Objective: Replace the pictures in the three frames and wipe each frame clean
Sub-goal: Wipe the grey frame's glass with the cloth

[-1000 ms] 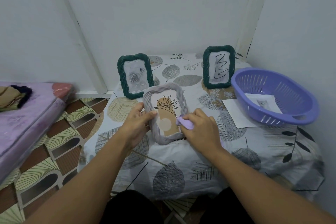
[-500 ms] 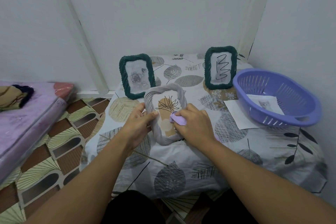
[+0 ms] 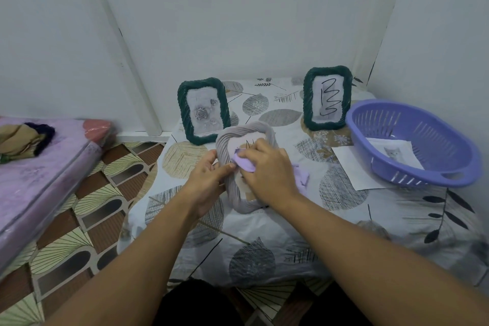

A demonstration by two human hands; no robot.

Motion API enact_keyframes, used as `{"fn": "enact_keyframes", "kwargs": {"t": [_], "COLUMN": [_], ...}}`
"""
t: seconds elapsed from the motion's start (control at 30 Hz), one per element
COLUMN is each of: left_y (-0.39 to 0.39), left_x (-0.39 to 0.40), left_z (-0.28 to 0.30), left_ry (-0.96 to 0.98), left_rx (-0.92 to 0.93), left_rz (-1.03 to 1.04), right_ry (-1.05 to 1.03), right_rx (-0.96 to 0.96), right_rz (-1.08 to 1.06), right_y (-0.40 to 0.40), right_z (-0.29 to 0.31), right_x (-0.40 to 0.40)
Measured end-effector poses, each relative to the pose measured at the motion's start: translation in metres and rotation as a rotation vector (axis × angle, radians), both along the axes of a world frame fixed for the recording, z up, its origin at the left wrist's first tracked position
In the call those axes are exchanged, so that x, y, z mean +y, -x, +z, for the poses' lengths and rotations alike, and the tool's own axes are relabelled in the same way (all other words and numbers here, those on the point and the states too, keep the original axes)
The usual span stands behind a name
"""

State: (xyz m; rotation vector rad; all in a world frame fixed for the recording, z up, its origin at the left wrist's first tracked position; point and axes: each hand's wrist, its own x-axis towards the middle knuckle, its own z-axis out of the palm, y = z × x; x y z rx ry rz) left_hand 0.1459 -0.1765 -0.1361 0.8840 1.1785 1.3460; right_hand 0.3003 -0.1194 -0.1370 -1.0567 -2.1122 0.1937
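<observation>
Here the right hand (image 3: 267,169) presses a lilac cloth (image 3: 244,163) onto the grey frame (image 3: 225,140).

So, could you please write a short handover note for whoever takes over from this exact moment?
Left hand: grips the left edge of the grey frame, steadying it on the table.
Right hand: presses a lilac cloth on the frame's glass.
Two green frames stand upright behind: rose picture on the left, scribble picture on the right.
Purple basket at right holds a cat picture; a white sheet lies partly under it.
Done: all three frames hold pictures. Left: finish wiping the grey frame; whether the green ones are wiped cannot be told.
</observation>
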Motion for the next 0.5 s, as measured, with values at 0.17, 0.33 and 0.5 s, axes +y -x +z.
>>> {"fn": "enact_keyframes", "kwargs": {"t": [0.17, 0.33, 0.5], "left_y": [0.002, 0.001, 0.0], "left_x": [0.0, -0.001, 0.0], "left_z": [-0.002, -0.001, -0.002], "left_ry": [-0.015, -0.012, 0.007], "left_rx": [-0.006, -0.018, 0.004], "left_rz": [-0.013, -0.009, 0.012], "right_ry": [0.024, -0.05, 0.038], "right_rx": [-0.002, -0.029, 0.022], "right_rz": [-0.03, 0.048, -0.035], "right_y": [0.0, -0.004, -0.017], "right_z": [0.008, 0.002, 0.006], "right_x": [0.008, 0.002, 0.013]}}
